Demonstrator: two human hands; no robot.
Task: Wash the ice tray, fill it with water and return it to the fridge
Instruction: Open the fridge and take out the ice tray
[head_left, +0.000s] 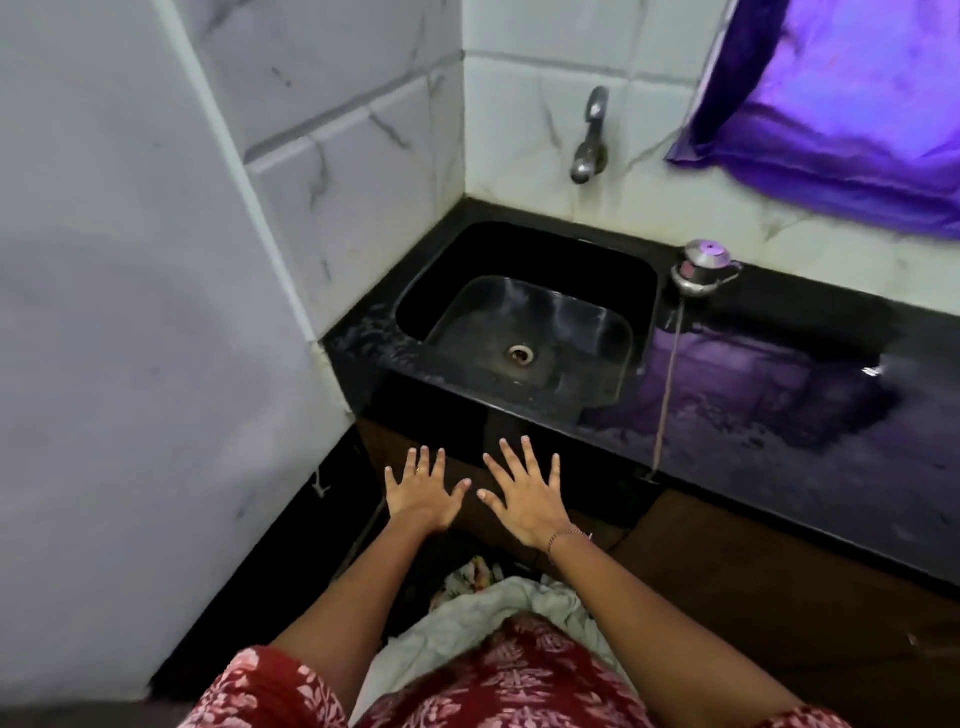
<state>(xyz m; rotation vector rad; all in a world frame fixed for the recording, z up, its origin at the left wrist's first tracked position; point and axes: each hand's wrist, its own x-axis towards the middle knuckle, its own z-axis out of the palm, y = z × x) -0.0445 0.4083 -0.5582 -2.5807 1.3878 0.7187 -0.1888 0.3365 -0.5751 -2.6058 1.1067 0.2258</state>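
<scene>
**Q:** where are your hands at?

**Me:** Both out in front of me, lower middle of the frame, backs up, fingers spread straight. My left hand (422, 494) has a ring on it. My right hand (525, 500) is just beside it, thumbs nearly touching, and there's a bracelet (567, 535) on that wrist.

**Q:** and the sink?

**Me:** Black sink (519, 250) is above my hands, centre frame, with the drain (519, 354) in the bottom. The tap (589, 143) is on the tiled wall over it. There's a little steel pot (704, 267) on the counter (779, 408) just right of the sink, and a purple curtain (841, 104) upper right.
</scene>
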